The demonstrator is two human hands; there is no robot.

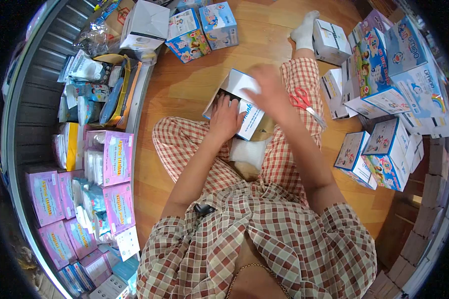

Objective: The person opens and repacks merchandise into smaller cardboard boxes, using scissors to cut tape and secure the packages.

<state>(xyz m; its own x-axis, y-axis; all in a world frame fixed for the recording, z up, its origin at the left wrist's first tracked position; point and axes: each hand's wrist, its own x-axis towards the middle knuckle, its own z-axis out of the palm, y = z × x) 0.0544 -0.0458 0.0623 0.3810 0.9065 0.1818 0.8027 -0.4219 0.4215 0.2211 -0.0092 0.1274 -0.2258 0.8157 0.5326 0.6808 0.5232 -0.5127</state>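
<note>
A white and blue cardboard box (251, 122) with its top flaps up sits on the floor between my legs. My left hand (225, 118) reaches into its opening, fingers stretched out and their tips partly hidden inside. Above the right side of the box, my right hand (270, 92) is blurred by motion, thumb apart from the fingers and nothing visible in it. Red-handled scissors (300, 98) rest on my right leg, close to my right forearm.
Shelving on the left holds pink boxes (117, 158) and plastic-wrapped packs (87, 67). Printed cartons (188, 35) stand ahead on the wooden floor (264, 25). More cartons (371, 70) are stacked at right, with smaller boxes (353, 157) nearer me.
</note>
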